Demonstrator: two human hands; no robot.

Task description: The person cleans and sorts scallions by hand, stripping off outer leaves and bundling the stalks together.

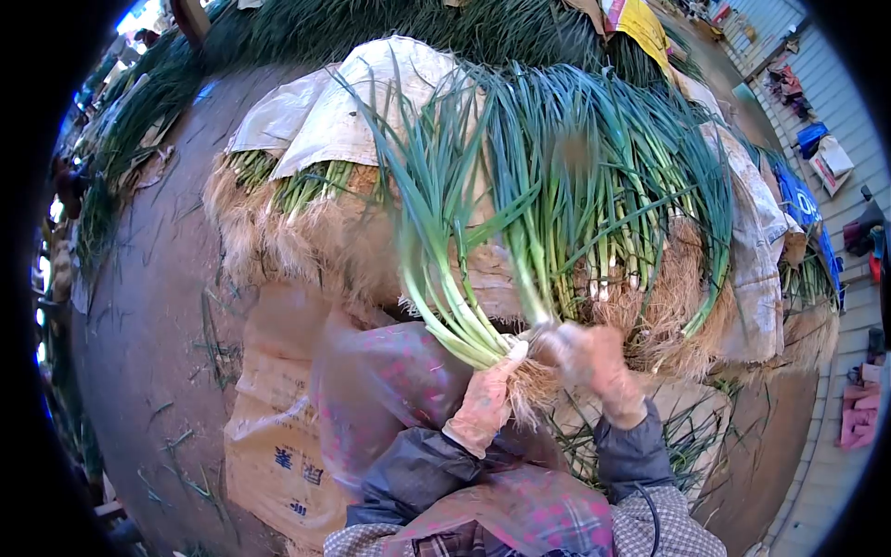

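Note:
My left hand [483,404], which appears gloved, is closed around the white lower ends of a bunch of green onions [445,269]. Their long leaves fan up and away, and their pale roots hang beside my thumb. Just to the right, my right hand [599,367] is smeared by motion. Its fingers look closed on the base of another green onion stalk [531,278], whose leaves reach back over the pile. Directly ahead lies the large pile of green onions [603,176], leaves pointing away and stringy roots toward me.
White woven sacking [380,102] covers the pile's left part. A printed tan sack [278,455] lies at my left, and a patterned apron [390,390] covers my lap. Loose leaves [691,436] are scattered at right. More green onions [418,32] line the back. A corrugated wall [835,102] runs along the right.

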